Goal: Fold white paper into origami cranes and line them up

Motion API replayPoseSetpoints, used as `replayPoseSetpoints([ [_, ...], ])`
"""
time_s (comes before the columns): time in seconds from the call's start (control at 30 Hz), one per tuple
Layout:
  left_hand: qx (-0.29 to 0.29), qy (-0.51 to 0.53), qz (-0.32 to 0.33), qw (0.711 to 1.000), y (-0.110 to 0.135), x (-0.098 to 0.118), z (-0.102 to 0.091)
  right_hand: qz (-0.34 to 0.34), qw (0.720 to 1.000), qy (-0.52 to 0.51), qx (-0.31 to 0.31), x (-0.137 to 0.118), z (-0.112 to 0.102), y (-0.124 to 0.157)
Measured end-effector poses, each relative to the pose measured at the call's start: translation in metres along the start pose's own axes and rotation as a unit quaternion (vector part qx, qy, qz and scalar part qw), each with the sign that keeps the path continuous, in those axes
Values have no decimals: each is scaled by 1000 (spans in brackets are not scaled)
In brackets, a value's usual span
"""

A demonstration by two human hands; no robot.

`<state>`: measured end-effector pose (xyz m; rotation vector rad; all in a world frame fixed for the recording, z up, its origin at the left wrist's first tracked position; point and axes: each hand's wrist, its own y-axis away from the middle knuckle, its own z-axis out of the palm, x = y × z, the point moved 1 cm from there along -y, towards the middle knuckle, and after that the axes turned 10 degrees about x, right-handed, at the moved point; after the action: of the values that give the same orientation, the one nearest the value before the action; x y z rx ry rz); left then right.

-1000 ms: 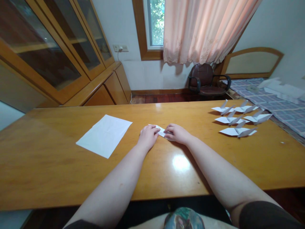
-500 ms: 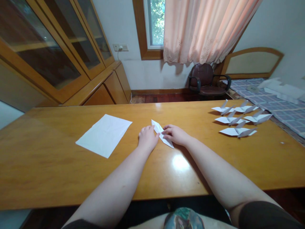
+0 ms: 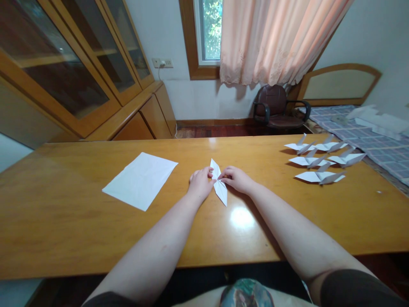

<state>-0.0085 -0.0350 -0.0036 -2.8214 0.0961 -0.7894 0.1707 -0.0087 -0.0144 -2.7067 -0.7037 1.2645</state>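
A folded piece of white paper (image 3: pixel 221 194), long and pointed at both ends, is between my hands over the middle of the table. My left hand (image 3: pixel 201 182) grips its left edge with thumb and fingers. From the other side, my right hand (image 3: pixel 238 179) pinches the paper near its middle. The fingertips of both hands cover part of the folds there. Left of my hands, a flat sheet of white paper (image 3: pixel 140 181) lies turned at an angle on the wood.
Several folded paper cranes (image 3: pixel 320 176) stand in a group at the right of the wooden table (image 3: pixel 96 238). Beyond the table are a dark office chair (image 3: pixel 273 104), a bed (image 3: pixel 338 119) and a pink curtain (image 3: pixel 275 42). A glass-fronted cabinet (image 3: pixel 153 111) stands at the left.
The folded paper has turned to a steeper angle, its near tip swinging left and its far tip right. My left hand has shifted slightly right; my right hand stays nearly in place.
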Motion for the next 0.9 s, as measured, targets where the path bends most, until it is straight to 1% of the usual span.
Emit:
replayPoseSetpoints([
  [0.07,-12,-12,33,999,0,-1,0,-15,1000,6,-5,1,0,0],
  [0.13,-15,-25,50,998,-1,-3,-1,-22,1000,12,-5,2,-1,0],
  [0.2,-3,-42,43,998,0,-4,-3,-20,1000,18,-1,2,-3,0],
  [0.3,19,-85,14,996,2,-5,-4,-11,1000,27,-1,0,-4,0],
  [0.37,21,-107,-2,994,4,-4,-3,-10,1000,28,-2,-1,-4,0],
  [0.43,18,-110,-5,994,6,-2,-1,-13,1000,23,-1,-2,-3,1],
  [0.53,14,-93,0,996,6,-1,2,-19,1000,11,-1,-2,-1,2],
  [0.67,27,-59,1,998,4,-2,3,-16,1000,1,4,0,0,2],
  [0.8,33,-18,-2,999,3,-2,3,4,1000,-14,13,0,0,1],
  [0.9,23,12,-16,1000,2,-1,3,25,999,-38,24,-1,0,2],
])
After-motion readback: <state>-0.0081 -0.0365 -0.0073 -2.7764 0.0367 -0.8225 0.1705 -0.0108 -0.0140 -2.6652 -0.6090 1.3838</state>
